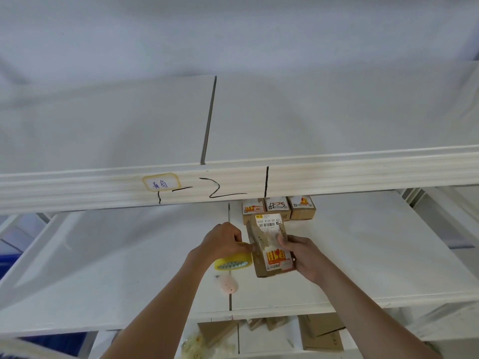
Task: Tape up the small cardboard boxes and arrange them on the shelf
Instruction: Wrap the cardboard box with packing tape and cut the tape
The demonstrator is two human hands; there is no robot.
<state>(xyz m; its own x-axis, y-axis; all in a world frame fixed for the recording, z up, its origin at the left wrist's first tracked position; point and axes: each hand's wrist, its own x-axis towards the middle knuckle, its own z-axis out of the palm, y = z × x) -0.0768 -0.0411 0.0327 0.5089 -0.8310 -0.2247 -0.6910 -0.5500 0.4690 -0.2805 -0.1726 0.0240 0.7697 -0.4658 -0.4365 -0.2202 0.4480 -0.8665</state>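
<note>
A small cardboard box point(269, 237) with a white shipping label and a red-and-yellow sticker is held above the middle white shelf point(363, 255). My right hand point(303, 257) grips its right side. My left hand point(225, 240) holds a yellow tape dispenser point(233, 263) with a toothed edge against the box's left side. Three similar small boxes point(278, 208) stand in a row at the back of the same shelf, just behind the held box.
A pinkish object point(226, 283) lies on the shelf below the dispenser. The upper shelf beam point(103, 187) carries a handwritten label and marker lines. More cardboard boxes point(321, 332) sit on the lower level. A blue crate point(10, 260) is at the left.
</note>
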